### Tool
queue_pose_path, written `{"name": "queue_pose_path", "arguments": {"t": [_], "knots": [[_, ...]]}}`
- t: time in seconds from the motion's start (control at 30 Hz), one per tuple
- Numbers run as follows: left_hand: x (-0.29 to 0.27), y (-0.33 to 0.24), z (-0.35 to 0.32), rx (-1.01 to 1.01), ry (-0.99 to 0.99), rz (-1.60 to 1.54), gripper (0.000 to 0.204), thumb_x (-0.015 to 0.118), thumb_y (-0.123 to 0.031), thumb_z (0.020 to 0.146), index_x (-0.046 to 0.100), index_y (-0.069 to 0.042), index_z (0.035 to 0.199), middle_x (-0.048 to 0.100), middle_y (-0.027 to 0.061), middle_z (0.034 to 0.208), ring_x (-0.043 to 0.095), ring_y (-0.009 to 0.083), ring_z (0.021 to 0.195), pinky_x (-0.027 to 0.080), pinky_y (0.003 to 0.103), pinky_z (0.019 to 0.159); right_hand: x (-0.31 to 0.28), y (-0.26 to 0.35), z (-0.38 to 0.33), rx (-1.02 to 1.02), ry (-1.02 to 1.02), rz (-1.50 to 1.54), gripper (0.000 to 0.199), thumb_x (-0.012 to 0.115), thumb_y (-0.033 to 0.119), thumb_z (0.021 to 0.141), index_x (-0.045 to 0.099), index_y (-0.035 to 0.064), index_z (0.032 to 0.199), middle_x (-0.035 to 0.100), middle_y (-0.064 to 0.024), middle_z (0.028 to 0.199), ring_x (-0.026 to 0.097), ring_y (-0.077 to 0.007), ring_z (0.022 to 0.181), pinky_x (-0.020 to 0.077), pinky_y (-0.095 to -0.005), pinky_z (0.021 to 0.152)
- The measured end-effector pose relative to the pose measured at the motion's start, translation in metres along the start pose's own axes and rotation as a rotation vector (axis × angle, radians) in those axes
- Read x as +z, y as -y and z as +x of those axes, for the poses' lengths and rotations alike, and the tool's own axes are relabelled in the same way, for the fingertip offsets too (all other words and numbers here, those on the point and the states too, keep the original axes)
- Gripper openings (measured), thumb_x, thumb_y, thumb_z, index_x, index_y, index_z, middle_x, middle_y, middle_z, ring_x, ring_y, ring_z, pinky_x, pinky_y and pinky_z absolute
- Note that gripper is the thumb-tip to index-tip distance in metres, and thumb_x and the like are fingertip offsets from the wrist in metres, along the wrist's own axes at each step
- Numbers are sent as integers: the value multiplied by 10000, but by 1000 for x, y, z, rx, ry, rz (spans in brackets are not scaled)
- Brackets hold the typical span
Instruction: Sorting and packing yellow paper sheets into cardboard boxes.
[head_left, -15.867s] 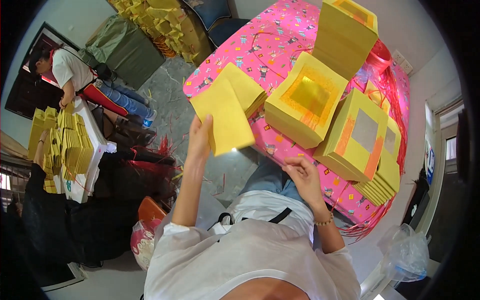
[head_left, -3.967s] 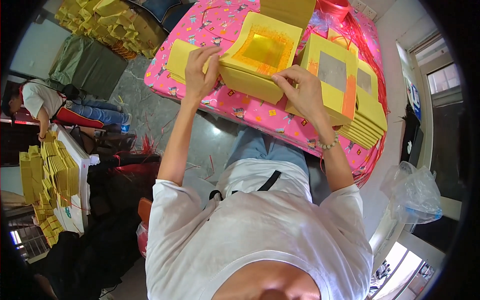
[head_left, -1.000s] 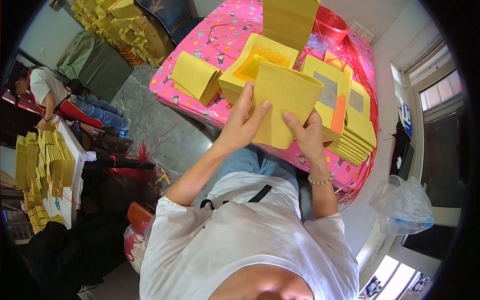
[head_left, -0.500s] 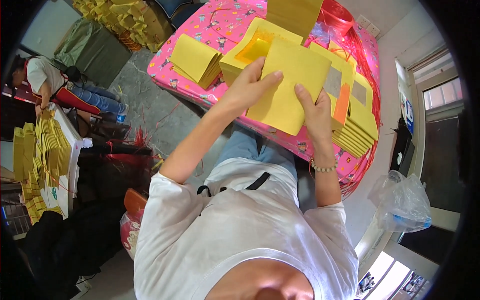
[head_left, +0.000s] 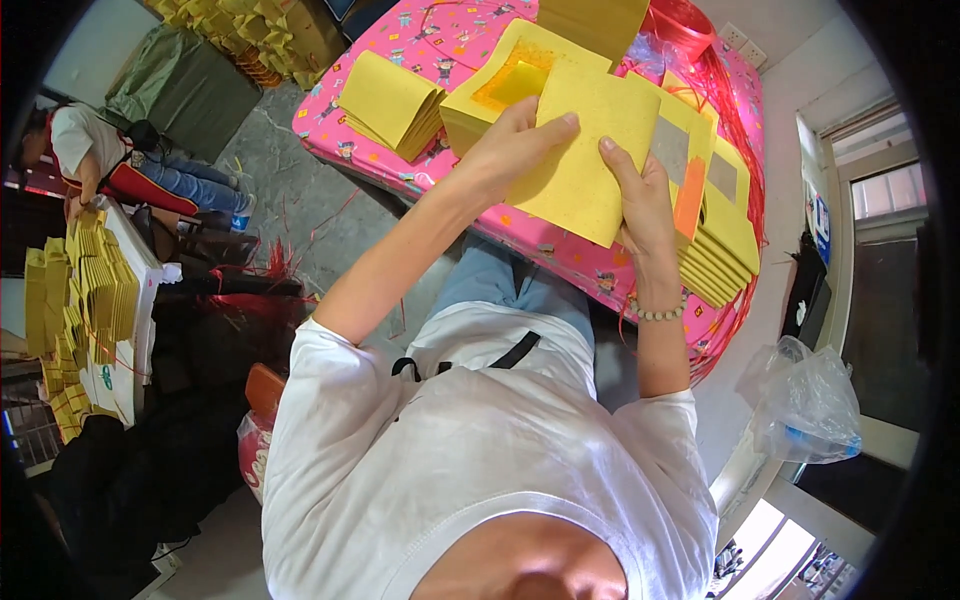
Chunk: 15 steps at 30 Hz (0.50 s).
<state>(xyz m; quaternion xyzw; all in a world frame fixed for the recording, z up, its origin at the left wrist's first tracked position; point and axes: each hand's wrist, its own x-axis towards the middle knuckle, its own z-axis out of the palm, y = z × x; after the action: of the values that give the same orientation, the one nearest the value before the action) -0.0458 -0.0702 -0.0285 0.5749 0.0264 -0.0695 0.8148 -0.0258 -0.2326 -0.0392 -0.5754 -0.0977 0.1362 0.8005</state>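
Observation:
I hold a yellow paper sheet (head_left: 590, 160) that looks folded, tilted above the near edge of a pink patterned tabletop (head_left: 480, 225). My left hand (head_left: 520, 150) pinches its left side, thumb on top. Around the lower right edge, my right hand (head_left: 645, 205) is closed, its thumb also on the face of the paper. Just beyond it lies a thick stack of yellow paper (head_left: 470, 125) with an orange-stained square. Folded yellow sheets (head_left: 388, 100) are at the left. To the right sit more yellow stacks (head_left: 722, 245), some with grey and orange patches, partly hidden by my hand.
Red plastic strings (head_left: 745, 130) trail over the table's right side from a red roll (head_left: 680, 28). A clear plastic bag (head_left: 808, 405) hangs at the right. Leftward, another person (head_left: 95, 150) sits by a white table (head_left: 140, 270) loaded with yellow paper bundles.
Both hands and the yellow paper have shifted slightly up and away from me, still gripping. The other things have stayed where they were.

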Motion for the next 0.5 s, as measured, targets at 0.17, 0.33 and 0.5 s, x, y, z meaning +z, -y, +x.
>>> {"name": "queue_pose_path", "arguments": {"t": [0.17,0.33,0.5], "knots": [[0,14,-2,335,10,150,404,563,-122,897,404,53,1224,553,111,1133,522,139,1033,431,279,876,3,-2,-8,-74,-9,-98,293,588,174,911,551,-28,1120,642,-83,1010,611,-91,841,501,-238,715],[9,11,-26,428,-53,97,389,535,-104,917,381,38,1244,540,112,1136,501,130,1057,425,267,878,8,3,-19,-110,-28,-79,290,592,194,914,574,-27,1100,649,-67,975,600,-82,814,490,-228,710],[9,13,-41,446,-55,141,349,526,-93,924,390,13,1227,534,85,1137,495,114,1056,419,264,884,8,3,-25,-110,11,-135,267,600,196,911,616,-18,1070,658,-51,955,599,-76,809,482,-220,715]]}}
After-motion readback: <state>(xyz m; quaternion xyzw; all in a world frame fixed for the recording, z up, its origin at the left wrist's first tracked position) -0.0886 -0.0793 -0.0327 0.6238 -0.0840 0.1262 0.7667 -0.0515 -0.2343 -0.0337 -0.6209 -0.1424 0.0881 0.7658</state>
